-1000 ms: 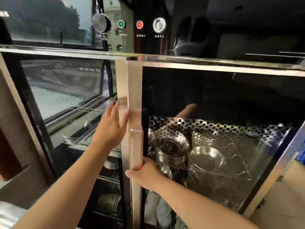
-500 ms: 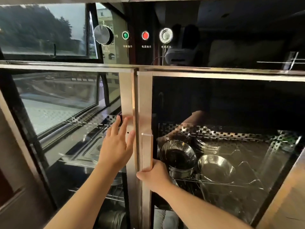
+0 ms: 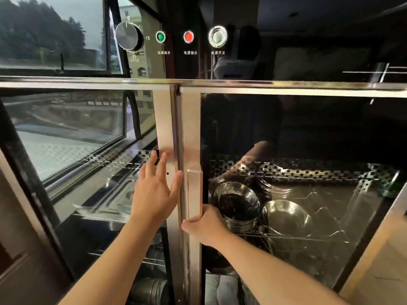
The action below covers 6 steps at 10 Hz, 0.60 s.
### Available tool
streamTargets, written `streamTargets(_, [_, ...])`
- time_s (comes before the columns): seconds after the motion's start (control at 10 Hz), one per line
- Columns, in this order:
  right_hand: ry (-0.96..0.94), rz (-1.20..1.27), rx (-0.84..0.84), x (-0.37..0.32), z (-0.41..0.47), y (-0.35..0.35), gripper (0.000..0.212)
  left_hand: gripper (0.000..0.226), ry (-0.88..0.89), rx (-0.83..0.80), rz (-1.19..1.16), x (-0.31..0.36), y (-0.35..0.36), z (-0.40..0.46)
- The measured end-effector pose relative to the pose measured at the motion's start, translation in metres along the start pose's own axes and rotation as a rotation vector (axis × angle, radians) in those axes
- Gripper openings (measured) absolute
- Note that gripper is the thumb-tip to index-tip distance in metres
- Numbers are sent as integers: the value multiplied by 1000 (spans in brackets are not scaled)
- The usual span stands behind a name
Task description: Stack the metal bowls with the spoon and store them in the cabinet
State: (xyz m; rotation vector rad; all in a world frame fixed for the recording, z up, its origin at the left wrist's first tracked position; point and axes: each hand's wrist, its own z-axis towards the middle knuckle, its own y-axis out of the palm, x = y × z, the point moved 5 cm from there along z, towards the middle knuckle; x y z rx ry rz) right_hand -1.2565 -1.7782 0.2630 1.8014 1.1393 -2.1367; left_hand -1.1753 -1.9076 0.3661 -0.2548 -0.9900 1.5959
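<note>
A glass-fronted steel cabinet (image 3: 286,90) fills the view, both doors nearly flush. My left hand (image 3: 154,194) lies flat and open against the left door's steel frame (image 3: 164,124). My right hand (image 3: 203,225) is wrapped around the lower part of the right door's vertical handle (image 3: 195,190). Behind the right glass, a stack of metal bowls (image 3: 236,205) stands on a wire shelf, with a single metal bowl (image 3: 287,216) to its right. No spoon is visible.
A control panel above carries a timer knob (image 3: 128,37), a green lamp (image 3: 160,37), a red lamp (image 3: 188,37) and a power button (image 3: 217,37). Metal trays (image 3: 114,199) show behind the left glass. More metal containers (image 3: 149,291) sit on a lower shelf.
The doors have swung together from ajar to almost flush. My left hand slid down the left frame while my right hand kept its grip on the handle. The view shifted downward.
</note>
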Motion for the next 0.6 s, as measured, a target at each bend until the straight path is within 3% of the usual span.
streamTargets(0.3, [-8,-200,-69,-15,-23,-9,29,78,-33,-129,3,4,-12,-4])
streamTargets(0.4, [-39,-326,-136,-23,-32,-17,43,74,-36,-182,-20,8,-23,-6])
streamTargets(0.6, [-145,-365,-59,-56,-62,-63,53,62,45,-200,-70,27,-57,-13])
